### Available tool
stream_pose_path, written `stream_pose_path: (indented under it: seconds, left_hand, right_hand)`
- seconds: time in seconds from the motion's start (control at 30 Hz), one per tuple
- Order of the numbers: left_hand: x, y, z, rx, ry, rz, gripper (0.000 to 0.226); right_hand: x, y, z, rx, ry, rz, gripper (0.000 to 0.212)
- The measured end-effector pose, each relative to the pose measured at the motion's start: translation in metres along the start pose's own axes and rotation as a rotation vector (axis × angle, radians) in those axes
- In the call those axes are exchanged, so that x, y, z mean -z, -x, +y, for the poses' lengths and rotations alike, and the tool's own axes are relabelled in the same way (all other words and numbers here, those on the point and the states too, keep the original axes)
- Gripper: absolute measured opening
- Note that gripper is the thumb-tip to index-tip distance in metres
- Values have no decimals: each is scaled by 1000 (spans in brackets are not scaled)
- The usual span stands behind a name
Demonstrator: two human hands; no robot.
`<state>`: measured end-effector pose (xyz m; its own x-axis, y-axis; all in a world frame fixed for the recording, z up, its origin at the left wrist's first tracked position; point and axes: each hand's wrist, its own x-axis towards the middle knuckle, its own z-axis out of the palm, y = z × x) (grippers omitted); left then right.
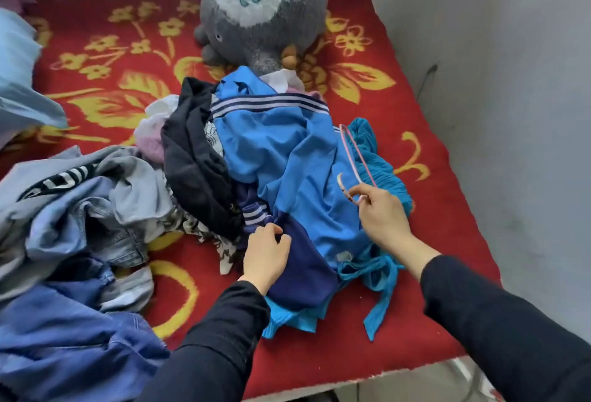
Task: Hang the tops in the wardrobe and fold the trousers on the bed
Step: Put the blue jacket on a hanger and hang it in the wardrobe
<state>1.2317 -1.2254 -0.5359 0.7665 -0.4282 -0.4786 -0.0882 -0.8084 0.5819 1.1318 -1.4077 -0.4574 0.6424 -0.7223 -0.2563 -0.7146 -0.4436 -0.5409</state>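
Both hands are down on the bed, over the red flowered blanket [431, 242]. The right hand [382, 219] pinches a pink hanger [351, 155] at the neck just below its hook, thumb and forefinger closed on it, the other fingers curled beneath. The hanger's loop lies away from the hand across the blue top [275, 146], close to the bed's right edge. The left hand [267, 253] has its fingers curled in, bunching the top's navy panel [303, 261] toward the near edge. The top, with a navy-and-white striped band across it, lies spread along the middle of the bed on the heap. A teal garment [374, 152] pokes out from under it on the right, its ties trailing to the near edge. A black garment [192, 158] is draped against the top's left side. Jeans [96, 232] and grey cloth are heaped by the left edge. A grey plush toy [256, 8] sits at the far edge, touching the heap.
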Motion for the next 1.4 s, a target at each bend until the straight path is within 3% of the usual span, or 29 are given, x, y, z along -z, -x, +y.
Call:
stream_pose_path:
  seconds: [0.23,0.3,0.43,0.5,0.67,0.7,0.77,0.83,0.9,0.93,1.0,1.07,1.13,1.23,1.37,1.4]
  left_hand:
    - [-90,10,4,234,-275,-94,88]
    - [-108,7,4,229,-342,-63,83]
    - [-111,-12,0,89,-393,-125,38]
    - [-90,-22,1,52,-225,-180,24]
    - [29,-9,57,39,500,-377,20]
    - [55,0,75,-2,567,-403,23]
    - [99,15,108,-92,558,-423,30]
    - [141,27,134,-180,477,-357,25]
    - [182,39,155,-251,426,-250,11]
    - [202,45,164,-285,415,-199,18]
    - [242,59,177,-341,373,-117,23]
    - [273,73,189,-432,346,-52,22]
    - [300,91,205,-513,365,43,18]
    - [334,120,232,-626,418,232,13]
    - [367,156,247,-634,644,383,22]
    - [369,166,242,-655,640,504,19]
  right_hand:
    - [-37,-18,43,138,211,-73,35]
    - [-46,-17,55,157,210,-72,35]
    - [-51,-13,75,164,190,-110,35]
    - [-46,-13,77,137,165,-169,43]
    - [-32,-4,54,218,68,-279,70]
    - [-28,-2,45,243,55,-258,69]
    - [-9,-2,19,259,-22,-168,45]
    - [25,-6,-17,295,-153,-153,23]
    - [69,-8,-54,389,-289,-184,38]
    - [93,-8,-73,430,-329,-212,38]
    - [139,0,-107,457,-349,-293,15]
    - [181,13,-141,499,-327,-333,16]
    - [217,27,-173,537,-294,-296,8]
    - [264,55,-222,559,-332,-224,15]
    - [301,82,-277,555,-401,-91,21]
    - [305,87,-287,539,-418,-64,23]
